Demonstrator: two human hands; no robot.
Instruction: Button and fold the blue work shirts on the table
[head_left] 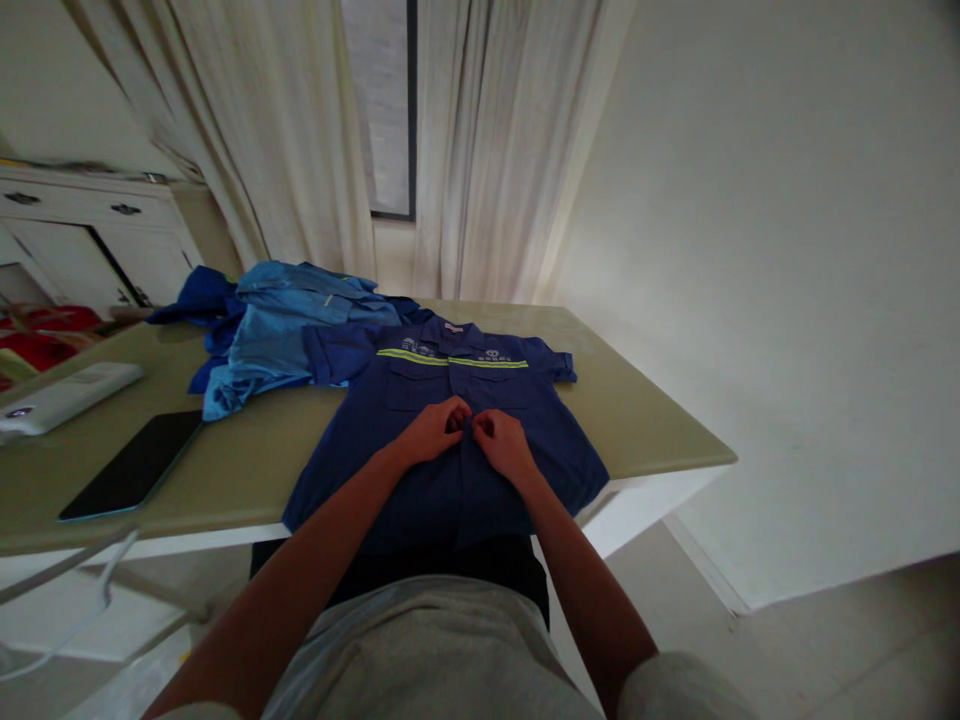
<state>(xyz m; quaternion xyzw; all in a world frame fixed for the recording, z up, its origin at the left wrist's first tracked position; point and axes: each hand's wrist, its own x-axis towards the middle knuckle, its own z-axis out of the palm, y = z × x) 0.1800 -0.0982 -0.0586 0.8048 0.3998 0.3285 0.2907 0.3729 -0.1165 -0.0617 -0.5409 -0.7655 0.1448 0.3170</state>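
A navy short-sleeved work shirt lies front up on the table, collar away from me, with a yellow-green reflective stripe and white print across its chest. Its lower hem hangs over the near table edge. My left hand pinches the shirt's front placket at mid-length. Close beside it, my right hand pinches the same placket from the other side, and a little fabric is bunched up between the fingertips. Any button there is too small to make out.
Light blue and darker blue garments lie heaped at the back left of the table. A black tablet-like device and a white device rest on the left. A wall stands on the right.
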